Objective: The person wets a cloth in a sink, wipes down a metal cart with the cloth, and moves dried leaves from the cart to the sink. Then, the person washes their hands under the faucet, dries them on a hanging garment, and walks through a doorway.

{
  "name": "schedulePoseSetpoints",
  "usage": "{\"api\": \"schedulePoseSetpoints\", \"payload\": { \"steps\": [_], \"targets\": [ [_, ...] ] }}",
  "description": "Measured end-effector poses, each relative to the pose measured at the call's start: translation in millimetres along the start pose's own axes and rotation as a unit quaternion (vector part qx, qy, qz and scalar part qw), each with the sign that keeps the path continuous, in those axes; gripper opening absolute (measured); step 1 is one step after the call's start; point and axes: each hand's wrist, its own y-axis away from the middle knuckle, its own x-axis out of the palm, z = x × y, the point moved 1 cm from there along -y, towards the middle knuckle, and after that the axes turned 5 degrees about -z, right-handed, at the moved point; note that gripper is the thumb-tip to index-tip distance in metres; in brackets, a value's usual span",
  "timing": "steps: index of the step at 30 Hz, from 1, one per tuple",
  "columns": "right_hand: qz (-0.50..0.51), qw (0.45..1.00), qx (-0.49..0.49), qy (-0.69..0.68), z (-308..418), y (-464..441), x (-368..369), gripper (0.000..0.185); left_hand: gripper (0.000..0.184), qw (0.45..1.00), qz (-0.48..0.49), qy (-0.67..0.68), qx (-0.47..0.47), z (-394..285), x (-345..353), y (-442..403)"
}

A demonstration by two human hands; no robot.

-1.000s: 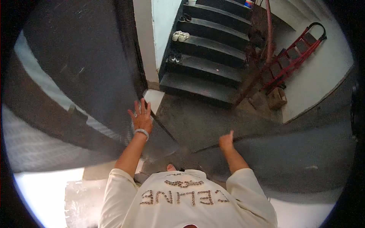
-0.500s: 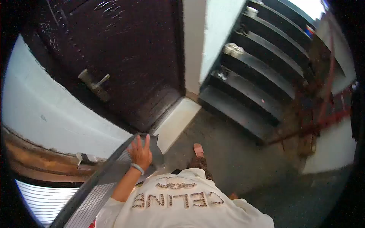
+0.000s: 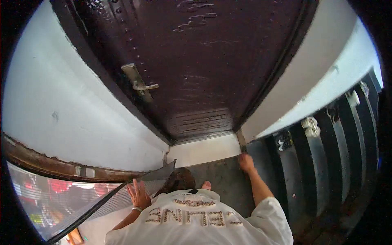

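My left hand (image 3: 139,197) is at the lower left, fingers stretched and spread against a grey mesh curtain (image 3: 153,179) with a dark edge. The mesh hangs slanted beside me, and the hand appears to push it aside. My right hand (image 3: 246,162) is held out low in front of the stairs, its fingers blurred, so I cannot make out their pose. Ahead stands a closed dark brown door (image 3: 204,73) with a metal lever handle (image 3: 139,83); neither hand touches it.
A pale doorstep (image 3: 204,150) lies below the door. Dark stairs (image 3: 294,171) rise on the right, with white shoes (image 3: 311,127), dark shoes (image 3: 284,141) and a white container (image 3: 353,98) on them. A white wall (image 3: 98,122) stands on the left.
My view has turned to the right, so the door is now straight ahead. My right hand has come into view. My left hand stays spread at the mesh curtain, lower in view.
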Motion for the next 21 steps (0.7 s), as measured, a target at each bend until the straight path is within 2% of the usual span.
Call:
{"api": "schedulePoseSetpoints", "payload": {
  "steps": [1, 2, 3, 4, 5, 6, 8, 10, 12, 13, 15, 17, 19, 20, 21],
  "targets": [
    [-0.014, 0.998, -0.04, -0.041, 49, -55, -28, 0.02, 0.071, 0.998, 0.03, 0.034, -0.037, 2, 0, 7],
    [-0.089, 0.988, -0.103, -0.072, 98, -102, -39, 0.022, 0.069, 0.993, 0.06, 0.068, -0.075, -1, -1, 15],
    [-0.059, 0.979, -0.128, -0.147, 163, -136, -69, 0.029, 0.069, 0.997, 0.033, 0.012, -0.064, -7, -4, 22],
    [-0.096, 0.951, -0.218, -0.197, 223, -160, -89, 0.03, 0.068, 0.993, 0.052, 0.024, -0.098, -7, 3, 33],
    [-0.15, 0.924, -0.283, -0.21, 279, -179, -104, 0.028, 0.068, 0.988, 0.069, 0.037, -0.131, -3, 14, 41],
    [-0.162, 0.903, -0.329, -0.224, 331, -193, -121, 0.029, 0.067, 0.981, 0.085, 0.052, -0.163, -5, 22, 43],
    [-0.208, 0.857, -0.416, -0.224, 411, -218, -131, 0.031, 0.062, 0.899, 0.194, 0.103, -0.379, -21, 13, 25],
    [-0.149, 0.861, -0.449, -0.186, 469, -232, -128, 0.027, 0.059, 0.831, 0.278, 0.066, -0.477, -28, 31, 28],
    [-0.085, 0.858, -0.501, -0.072, 498, -252, -94, 0.024, 0.05, 0.845, 0.398, 0.02, -0.358, 2, 149, 101],
    [-0.091, 0.856, -0.506, -0.046, 505, -261, -80, 0.024, 0.046, 0.838, 0.468, 0.045, -0.277, -1, 152, 79],
    [-0.086, 0.843, -0.525, -0.078, 505, -273, -69, 0.026, 0.04, 0.801, 0.58, 0.107, -0.104, -2, 154, 39],
    [-0.091, 0.835, -0.534, -0.099, 507, -289, -60, 0.032, 0.03, 0.806, 0.513, 0.116, -0.273, 6, 211, 21],
    [-0.039, 0.855, -0.516, -0.033, 515, -310, -60, 0.033, 0.026, 0.889, 0.439, 0.1, -0.088, 15, 241, -18],
    [-0.013, 0.863, -0.504, 0.0, 517, -318, -60, 0.033, 0.026, 0.924, 0.365, 0.109, -0.034, 23, 238, -44],
    [-0.031, 0.863, -0.504, -0.011, 520, -330, -58, 0.033, 0.027, 0.95, 0.289, 0.118, 0.021, 31, 233, -82]
  ]
}}
